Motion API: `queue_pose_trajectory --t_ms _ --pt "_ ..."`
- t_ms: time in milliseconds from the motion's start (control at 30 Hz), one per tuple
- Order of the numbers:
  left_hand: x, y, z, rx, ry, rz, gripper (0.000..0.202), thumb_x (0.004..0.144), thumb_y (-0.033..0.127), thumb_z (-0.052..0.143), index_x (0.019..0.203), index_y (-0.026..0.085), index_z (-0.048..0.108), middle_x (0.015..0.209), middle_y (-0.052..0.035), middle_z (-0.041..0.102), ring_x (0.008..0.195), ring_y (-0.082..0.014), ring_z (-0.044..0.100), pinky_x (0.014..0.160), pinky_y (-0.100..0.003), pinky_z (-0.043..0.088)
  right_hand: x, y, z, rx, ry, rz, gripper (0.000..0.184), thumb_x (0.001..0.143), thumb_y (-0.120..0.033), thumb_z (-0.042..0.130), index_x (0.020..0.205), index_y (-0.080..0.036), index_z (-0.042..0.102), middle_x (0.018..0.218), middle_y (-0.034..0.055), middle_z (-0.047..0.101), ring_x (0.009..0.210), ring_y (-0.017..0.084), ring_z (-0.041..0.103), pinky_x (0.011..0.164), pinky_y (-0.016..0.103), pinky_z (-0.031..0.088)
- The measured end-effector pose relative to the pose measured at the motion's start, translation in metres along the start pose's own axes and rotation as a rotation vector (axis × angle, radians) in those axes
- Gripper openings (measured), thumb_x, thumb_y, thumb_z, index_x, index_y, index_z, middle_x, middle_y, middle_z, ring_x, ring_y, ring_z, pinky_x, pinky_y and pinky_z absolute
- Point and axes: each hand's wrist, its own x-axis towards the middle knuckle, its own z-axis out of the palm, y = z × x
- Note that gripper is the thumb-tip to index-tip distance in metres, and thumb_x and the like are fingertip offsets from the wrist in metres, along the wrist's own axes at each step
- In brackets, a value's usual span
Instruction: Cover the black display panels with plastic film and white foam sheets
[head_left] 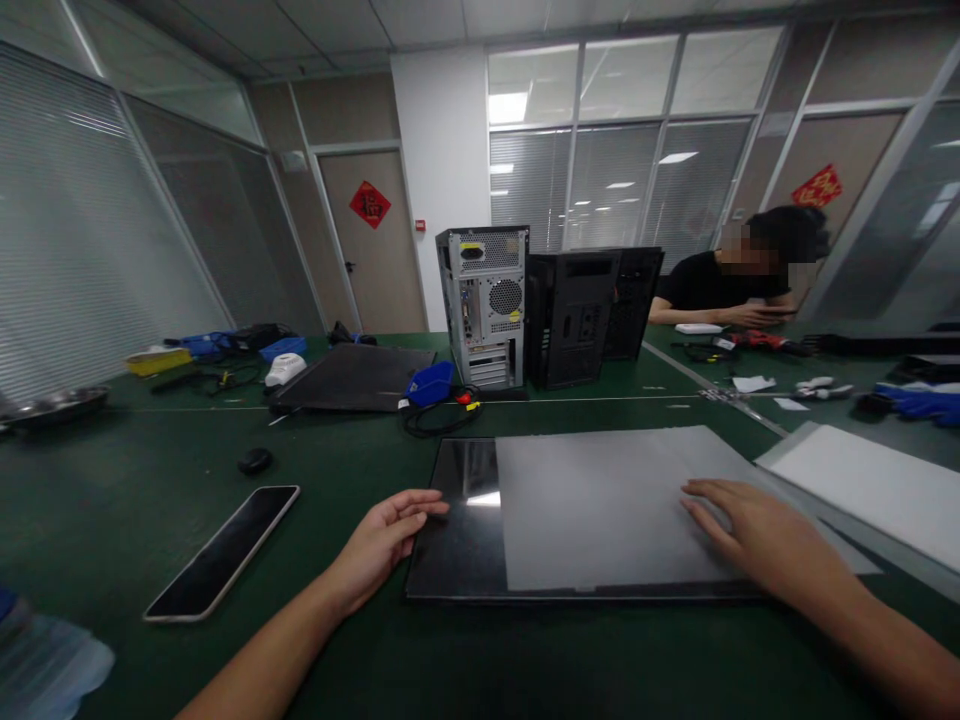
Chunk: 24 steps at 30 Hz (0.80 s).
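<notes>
A flat, glossy black panel (459, 560) lies in front of me on the green table. A whitish translucent sheet (600, 500) covers its middle and right and sticks out past its right end. My left hand (390, 535) is at the panel's left edge, fingers loosely stretched over the rim and thumb beneath them; it grips nothing that I can see. My right hand (757, 530) rests palm down over the right part of the sheet with its fingers spread.
A phone (225, 555) and a small black round item (255, 460) lie left. Behind stand a grey computer case (487, 310) and a black one (574, 320). White sheets (877, 485) lie right. A person (697, 280) sits at the far right. Tools and cables are scattered about.
</notes>
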Motion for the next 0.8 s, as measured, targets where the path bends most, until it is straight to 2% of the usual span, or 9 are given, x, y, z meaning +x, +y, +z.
queue_pose_trajectory --t_ms 67,133,267,433,600,800 --pt "0.001 -0.001 -0.001 0.008 -0.01 0.008 0.037 0.078 0.026 0.073 0.114 0.017 0.067 0.116 -0.0135 0.072 0.09 -0.0196 0.07 0.075 -0.03 0.052 0.001 0.014 0.002 -0.034 -0.035 0.028 0.05 0.094 -0.052 0.04 0.112 -0.018 0.071 0.117 0.0104 0.068 0.104 0.031 0.065 0.094 0.054 0.051" --pt "0.001 -0.002 -0.002 0.026 -0.027 0.015 0.039 0.08 0.027 0.072 0.118 0.017 0.065 0.114 -0.0139 0.073 0.089 -0.02 0.07 0.073 -0.029 0.052 0.0 0.015 0.001 -0.034 -0.06 0.026 0.05 0.094 -0.052 0.039 0.11 -0.018 0.072 0.116 0.0105 0.068 0.102 0.03 0.065 0.092 0.053 0.052" --pt "0.001 -0.003 -0.004 0.066 -0.033 0.021 0.04 0.082 0.029 0.07 0.119 0.016 0.064 0.108 -0.014 0.075 0.084 -0.0189 0.07 0.069 -0.027 0.05 0.0 -0.006 -0.004 -0.009 -0.058 -0.032 0.05 0.096 -0.052 0.037 0.107 -0.02 0.073 0.113 0.0096 0.069 0.101 0.028 0.065 0.092 0.051 0.052" --pt "0.0 -0.002 -0.002 0.088 -0.022 0.006 0.039 0.08 0.031 0.072 0.115 0.014 0.066 0.101 -0.0143 0.077 0.074 -0.0167 0.069 0.062 -0.024 0.045 -0.001 -0.03 -0.003 0.047 -0.076 -0.123 0.045 0.095 -0.053 0.042 0.113 -0.024 0.071 0.117 0.007 0.067 0.108 0.027 0.062 0.097 0.05 0.049" --pt "-0.001 -0.001 -0.002 0.078 -0.006 0.012 0.043 0.075 0.035 0.076 0.112 0.014 0.068 0.097 -0.0139 0.077 0.069 -0.0176 0.068 0.06 -0.025 0.043 -0.004 -0.038 -0.006 0.077 -0.099 -0.231 0.045 0.093 -0.054 0.046 0.12 -0.026 0.068 0.123 0.0073 0.064 0.114 0.026 0.059 0.1 0.048 0.047" --pt "0.002 -0.004 -0.004 0.118 -0.016 0.033 0.044 0.077 0.039 0.074 0.113 0.014 0.067 0.097 -0.0137 0.077 0.067 -0.0158 0.066 0.058 -0.025 0.039 -0.006 -0.044 -0.014 0.076 -0.137 -0.305 0.048 0.092 -0.056 0.048 0.127 -0.027 0.064 0.13 0.0079 0.061 0.118 0.027 0.057 0.101 0.049 0.046"
